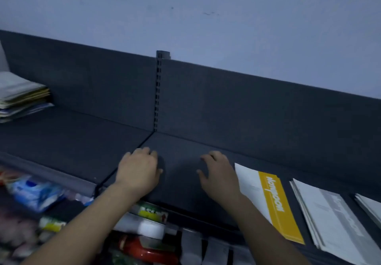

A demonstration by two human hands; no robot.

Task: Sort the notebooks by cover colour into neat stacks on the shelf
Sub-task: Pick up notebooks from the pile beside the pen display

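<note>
With left hand (138,172) and right hand (218,174) empty, relaxed on shelf (72,141), fetch from mixed stack (22,95) at 10 o'clock; square edges.

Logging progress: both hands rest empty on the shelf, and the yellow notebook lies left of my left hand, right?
No: the head view shows the yellow notebook right of the right hand, not left of the left hand. Both rest empty on the shelf.
</note>
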